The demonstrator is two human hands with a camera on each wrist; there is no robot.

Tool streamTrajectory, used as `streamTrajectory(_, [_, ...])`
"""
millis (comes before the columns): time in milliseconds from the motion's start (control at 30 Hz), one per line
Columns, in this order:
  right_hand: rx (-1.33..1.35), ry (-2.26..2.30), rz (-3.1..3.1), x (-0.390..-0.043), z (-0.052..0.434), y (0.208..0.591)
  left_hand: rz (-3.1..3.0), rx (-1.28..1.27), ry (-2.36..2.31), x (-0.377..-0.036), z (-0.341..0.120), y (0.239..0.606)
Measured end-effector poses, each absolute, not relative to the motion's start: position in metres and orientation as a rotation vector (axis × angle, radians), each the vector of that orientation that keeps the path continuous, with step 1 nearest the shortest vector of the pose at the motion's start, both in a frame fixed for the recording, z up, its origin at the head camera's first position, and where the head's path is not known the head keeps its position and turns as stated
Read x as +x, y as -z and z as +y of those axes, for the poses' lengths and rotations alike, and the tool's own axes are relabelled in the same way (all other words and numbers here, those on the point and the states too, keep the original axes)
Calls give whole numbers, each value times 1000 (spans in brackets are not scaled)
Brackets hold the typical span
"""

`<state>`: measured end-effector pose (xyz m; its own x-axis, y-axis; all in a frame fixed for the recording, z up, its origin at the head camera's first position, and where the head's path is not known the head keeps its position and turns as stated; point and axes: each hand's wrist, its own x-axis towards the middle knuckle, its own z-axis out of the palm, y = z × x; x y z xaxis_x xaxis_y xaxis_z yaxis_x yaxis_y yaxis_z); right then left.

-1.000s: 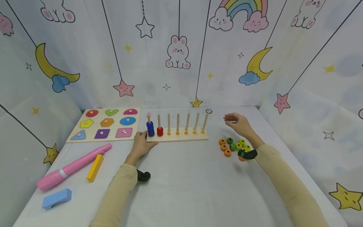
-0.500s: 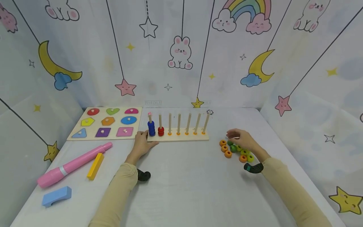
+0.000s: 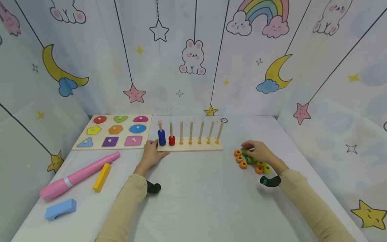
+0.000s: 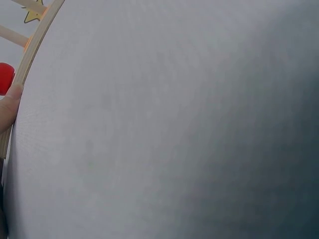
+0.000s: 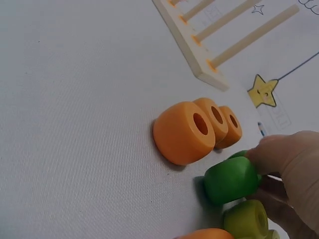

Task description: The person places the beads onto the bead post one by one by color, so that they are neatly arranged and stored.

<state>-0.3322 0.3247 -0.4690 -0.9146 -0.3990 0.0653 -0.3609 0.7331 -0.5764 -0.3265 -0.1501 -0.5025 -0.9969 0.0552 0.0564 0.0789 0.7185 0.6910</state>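
Observation:
On the left end of the wooden peg board (image 3: pixel 189 145) rests my left hand (image 3: pixel 151 152), gripping its corner; the left wrist view shows a fingertip (image 4: pixel 10 107) against the board's edge (image 4: pixel 30 55). Blue beads (image 3: pixel 161 137) fill the first peg and red beads (image 3: pixel 171 140) the second; the other pegs are bare. My right hand (image 3: pixel 247 151) is down in the loose bead pile to the board's right. Its fingers (image 5: pixel 289 154) pinch a green bead (image 5: pixel 232 179) lying on the table. Three orange beads (image 5: pixel 184 132) lie just left of it, and a yellow-green bead (image 5: pixel 246 219) sits nearer.
A shape puzzle board (image 3: pixel 113 132) lies at the back left. A pink marker (image 3: pixel 78 175), a yellow block (image 3: pixel 101 177) and a blue block (image 3: pixel 60 208) lie at the front left. Patterned cloth walls close in the white table (image 3: pixel 199 201) on three sides.
My right hand came down from above the table near the pegs onto the bead pile and took hold of a green bead. The left hand stayed on the board.

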Motion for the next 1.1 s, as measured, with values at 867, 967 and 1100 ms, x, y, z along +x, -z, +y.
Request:
streamTrajectory(867, [-646, 986, 3029, -355, 304, 442, -2871, -86, 1206, -327, -148, 502])
streamTrajectory(967, [-708, 1063, 3087, -363, 287, 426, -2862, -93, 1207, -326, -149, 501])
streamTrajectory(1100, [-788, 1155, 3132, -374, 263, 407, -2862, -102, 1203, -326, -149, 501])
